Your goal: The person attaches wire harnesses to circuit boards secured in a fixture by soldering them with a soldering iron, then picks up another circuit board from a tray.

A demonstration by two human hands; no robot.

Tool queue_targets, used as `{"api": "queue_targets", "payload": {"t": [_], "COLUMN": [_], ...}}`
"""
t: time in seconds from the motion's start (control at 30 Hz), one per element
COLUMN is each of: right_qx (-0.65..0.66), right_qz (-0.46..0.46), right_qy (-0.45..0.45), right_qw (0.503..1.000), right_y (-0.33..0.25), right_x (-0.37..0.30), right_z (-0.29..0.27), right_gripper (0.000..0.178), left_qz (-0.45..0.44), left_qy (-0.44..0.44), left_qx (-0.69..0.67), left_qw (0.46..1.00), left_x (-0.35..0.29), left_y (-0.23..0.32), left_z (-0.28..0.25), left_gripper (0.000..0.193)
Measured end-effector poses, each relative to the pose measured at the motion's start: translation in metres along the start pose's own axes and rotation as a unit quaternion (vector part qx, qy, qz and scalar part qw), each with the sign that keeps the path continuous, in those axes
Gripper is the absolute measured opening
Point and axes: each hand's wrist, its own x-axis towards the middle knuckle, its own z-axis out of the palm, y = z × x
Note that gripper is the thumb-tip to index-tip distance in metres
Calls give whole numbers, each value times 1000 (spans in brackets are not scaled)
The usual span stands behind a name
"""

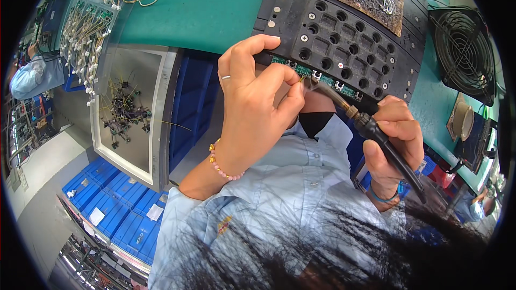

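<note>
My left fingers (293,100) pinch a thin yellow wire (303,79) beside green circuit boards (328,81); my right fingers (400,114) grip a black-handled soldering iron (372,129).

We could read no text; white slips (97,216) on the blue crates (117,207), perhaps labels, were too small to decipher.

The left hand (251,96) pinches a thin wire (303,78) at a green circuit board (328,82); the right hand (398,131) grips a soldering iron (367,125)
</note>
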Motion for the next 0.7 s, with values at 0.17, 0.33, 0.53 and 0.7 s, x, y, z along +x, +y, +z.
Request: {"api": "queue_targets", "payload": {"t": [0.17, 0.33, 0.53, 0.7], "right_qx": [14, 26, 10, -15], "right_qz": [1, -1, 4, 6], "right_qy": [22, 27, 10, -6], "right_qw": [1000, 999, 1000, 1000], "right_y": [0, 0, -2, -2], "right_x": [-2, -3, -3, -2], "right_z": [-2, -2, -1, -1], "right_gripper": [28, 28, 29, 29], "left_qz": [2, -17, -3, 9], "left_qy": [5, 2, 11, 14], "left_qx": [-10, -41, -15, -2], "left_qw": [1000, 999, 1000, 1000], "left_x": [-1, -2, -1, -1], "left_y": [-1, -1, 0, 0], "left_z": [0, 0, 4, 6], "left_gripper": [7, 7, 8, 8]}}
